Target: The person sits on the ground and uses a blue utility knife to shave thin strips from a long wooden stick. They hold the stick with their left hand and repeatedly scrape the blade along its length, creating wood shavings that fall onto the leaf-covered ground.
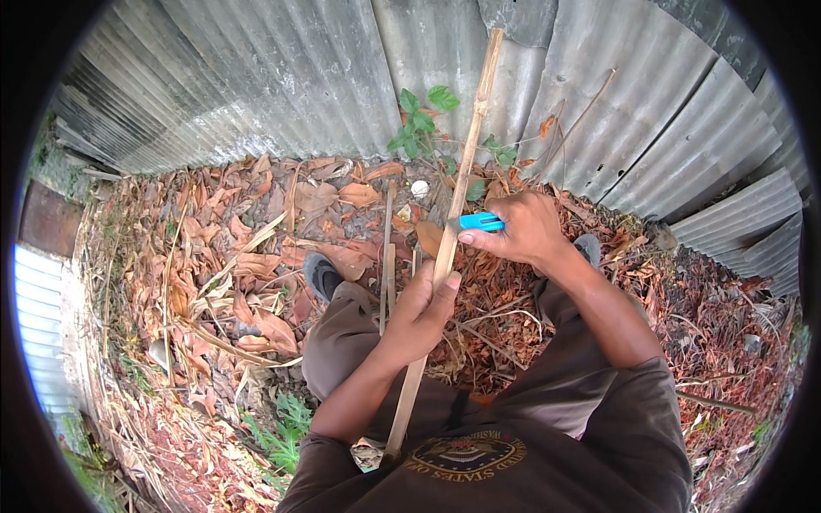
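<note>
A long split bamboo strip point(468, 158) with a node near its upper part slants from my lap up toward the metal wall. My left hand point(416, 318) is wrapped round the strip at its middle, the thumb lying across it. In my right hand point(528, 227) is a small bright blue plastic tool point(481, 222) with a slot in its end. That end meets the strip's right edge or lies very close to it, just above my left hand. Whether it has a blade cannot be made out. My right thumb is stretched out toward the strip below the tool.
Grey corrugated metal sheets point(274, 77) form a wall in front. Dry brown leaves point(256, 248) and twigs cover the ground. Narrow wooden strips point(387, 265) lie beside my left shoe point(322, 277). A green plant point(416, 120) grows by the wall, near a small white round object point(419, 189).
</note>
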`<control>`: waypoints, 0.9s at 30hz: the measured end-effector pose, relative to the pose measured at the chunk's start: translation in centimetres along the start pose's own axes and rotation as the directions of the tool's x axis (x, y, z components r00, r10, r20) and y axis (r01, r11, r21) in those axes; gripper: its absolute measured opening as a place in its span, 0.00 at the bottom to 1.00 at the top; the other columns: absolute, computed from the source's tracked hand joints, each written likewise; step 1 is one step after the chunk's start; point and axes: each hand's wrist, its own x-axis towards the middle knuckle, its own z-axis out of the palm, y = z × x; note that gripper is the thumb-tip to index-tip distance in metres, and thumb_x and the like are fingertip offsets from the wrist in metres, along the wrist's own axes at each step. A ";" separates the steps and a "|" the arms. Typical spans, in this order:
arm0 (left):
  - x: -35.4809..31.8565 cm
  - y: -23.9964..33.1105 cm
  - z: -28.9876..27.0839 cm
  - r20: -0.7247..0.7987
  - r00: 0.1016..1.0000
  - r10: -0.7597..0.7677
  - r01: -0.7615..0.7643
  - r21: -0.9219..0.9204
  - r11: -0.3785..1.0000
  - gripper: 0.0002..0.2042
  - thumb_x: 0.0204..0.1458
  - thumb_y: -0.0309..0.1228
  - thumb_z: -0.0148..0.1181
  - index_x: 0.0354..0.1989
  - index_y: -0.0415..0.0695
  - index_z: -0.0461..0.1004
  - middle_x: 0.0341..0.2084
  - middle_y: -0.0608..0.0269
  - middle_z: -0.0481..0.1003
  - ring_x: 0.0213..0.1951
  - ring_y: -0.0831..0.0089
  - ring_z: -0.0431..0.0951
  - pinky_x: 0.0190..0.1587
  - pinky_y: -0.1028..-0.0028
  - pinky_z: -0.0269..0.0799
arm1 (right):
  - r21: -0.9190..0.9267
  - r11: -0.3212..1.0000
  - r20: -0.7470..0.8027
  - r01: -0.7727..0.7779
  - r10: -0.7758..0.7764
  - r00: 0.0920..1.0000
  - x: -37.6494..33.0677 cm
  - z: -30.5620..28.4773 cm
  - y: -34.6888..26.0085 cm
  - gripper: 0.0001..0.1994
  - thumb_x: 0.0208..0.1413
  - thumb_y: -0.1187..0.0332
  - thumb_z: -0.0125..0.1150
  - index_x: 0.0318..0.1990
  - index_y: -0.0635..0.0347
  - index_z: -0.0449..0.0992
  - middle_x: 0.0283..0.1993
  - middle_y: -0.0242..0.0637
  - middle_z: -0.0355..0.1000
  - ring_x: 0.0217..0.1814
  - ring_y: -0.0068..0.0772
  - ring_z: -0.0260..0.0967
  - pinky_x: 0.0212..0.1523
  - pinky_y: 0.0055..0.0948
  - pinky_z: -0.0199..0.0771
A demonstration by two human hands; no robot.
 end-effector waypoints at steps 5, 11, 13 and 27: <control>-0.2 -1.0 -0.2 -0.028 0.992 0.123 -0.114 0.219 0.969 0.10 0.63 0.34 0.48 0.44 0.40 0.64 0.19 0.71 0.62 0.21 0.83 0.61 0.24 0.78 0.59 | -0.063 0.998 -0.066 -0.020 0.016 0.998 0.8 0.0 1.5 0.33 0.42 0.30 0.57 0.17 0.56 0.75 0.12 0.42 0.66 0.15 0.47 0.69 0.20 0.42 0.68; -0.7 -0.6 -0.5 -0.071 0.994 0.083 -0.082 0.021 0.996 0.09 0.64 0.35 0.47 0.41 0.41 0.64 0.19 0.73 0.60 0.20 0.86 0.58 0.22 0.81 0.56 | 0.023 0.998 -0.085 0.057 -0.055 0.995 0.5 0.4 0.6 0.31 0.42 0.33 0.60 0.15 0.56 0.70 0.12 0.40 0.64 0.16 0.49 0.67 0.20 0.43 0.66; -0.7 -0.2 -0.7 -0.037 0.997 0.068 -0.069 -0.030 0.997 0.09 0.65 0.36 0.46 0.40 0.42 0.62 0.18 0.74 0.59 0.19 0.87 0.57 0.21 0.82 0.55 | 0.060 0.996 -0.078 0.065 -0.061 0.995 -0.2 1.0 0.4 0.31 0.42 0.33 0.60 0.15 0.56 0.69 0.12 0.40 0.64 0.16 0.49 0.67 0.20 0.43 0.66; -0.3 -0.3 -0.4 -0.026 0.996 0.085 -0.086 -0.044 0.995 0.10 0.65 0.37 0.45 0.40 0.42 0.61 0.16 0.74 0.59 0.17 0.86 0.56 0.19 0.82 0.54 | -0.131 0.980 -0.227 0.153 -0.180 0.957 1.7 1.0 1.3 0.31 0.38 0.32 0.63 0.16 0.55 0.71 0.13 0.37 0.65 0.17 0.44 0.68 0.20 0.40 0.68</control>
